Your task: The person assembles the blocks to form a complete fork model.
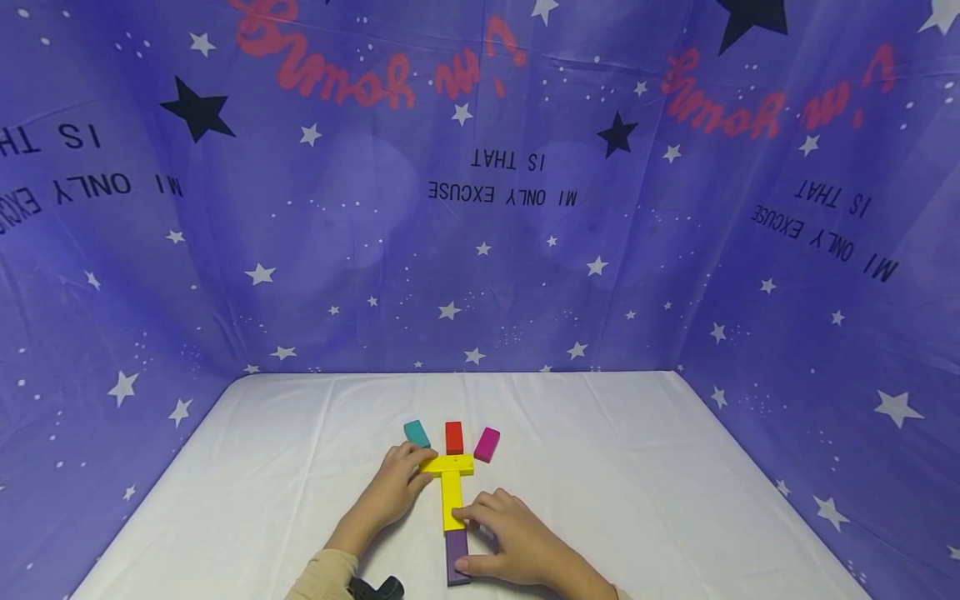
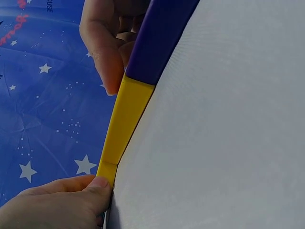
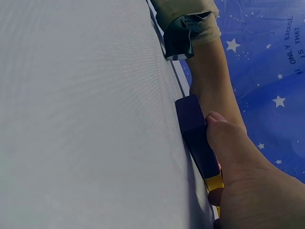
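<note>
Two yellow blocks form a T on the white table: a crossbar block (image 1: 463, 464) and an upright block (image 1: 452, 492). End to end with the upright's near end lies a purple block (image 1: 457, 550). My left hand (image 1: 393, 487) pinches the left end of the crossbar block between thumb and fingers. Spread along the right side, my right hand (image 1: 513, 537) touches the purple block's near end with its thumb and the yellow upright with a fingertip. In the left wrist view the yellow upright (image 2: 126, 119) and the purple block (image 2: 159, 43) meet in line.
Beyond the crossbar lie a teal block (image 1: 416, 433), a red block (image 1: 453, 437) and a magenta block (image 1: 487, 445). The white-covered table (image 1: 637, 475) is enclosed by purple star-printed cloth walls (image 1: 510, 292). A black strap (image 1: 375, 588) shows by the left sleeve.
</note>
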Action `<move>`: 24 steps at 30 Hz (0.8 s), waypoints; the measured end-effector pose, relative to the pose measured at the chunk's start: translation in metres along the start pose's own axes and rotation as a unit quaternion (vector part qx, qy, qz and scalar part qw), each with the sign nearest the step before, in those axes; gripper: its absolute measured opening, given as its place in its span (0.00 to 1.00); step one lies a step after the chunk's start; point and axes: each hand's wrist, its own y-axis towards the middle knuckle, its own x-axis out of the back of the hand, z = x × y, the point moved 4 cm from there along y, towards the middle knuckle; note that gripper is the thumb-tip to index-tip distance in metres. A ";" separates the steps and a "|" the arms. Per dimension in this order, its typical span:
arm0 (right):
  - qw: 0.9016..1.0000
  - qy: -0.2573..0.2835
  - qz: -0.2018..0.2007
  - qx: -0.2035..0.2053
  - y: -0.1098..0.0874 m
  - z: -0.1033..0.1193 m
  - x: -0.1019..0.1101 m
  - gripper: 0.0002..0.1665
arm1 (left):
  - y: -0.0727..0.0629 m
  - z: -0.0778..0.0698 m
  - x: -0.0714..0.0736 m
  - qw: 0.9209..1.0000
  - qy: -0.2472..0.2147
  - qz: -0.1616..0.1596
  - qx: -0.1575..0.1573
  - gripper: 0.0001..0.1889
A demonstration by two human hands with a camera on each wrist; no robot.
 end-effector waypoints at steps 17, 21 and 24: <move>1.000 -0.003 0.000 0.003 -0.001 0.001 -0.001 0.38 | 0.000 -0.001 0.000 1.000 0.009 -0.002 -0.009 0.17; 1.000 -0.006 -0.002 0.006 -0.001 0.001 0.000 0.38 | 0.000 -0.002 0.000 1.000 0.008 -0.002 -0.008 0.17; 1.000 -0.008 -0.004 0.008 -0.001 0.001 0.000 0.38 | 0.000 -0.002 0.000 1.000 0.008 -0.003 -0.008 0.17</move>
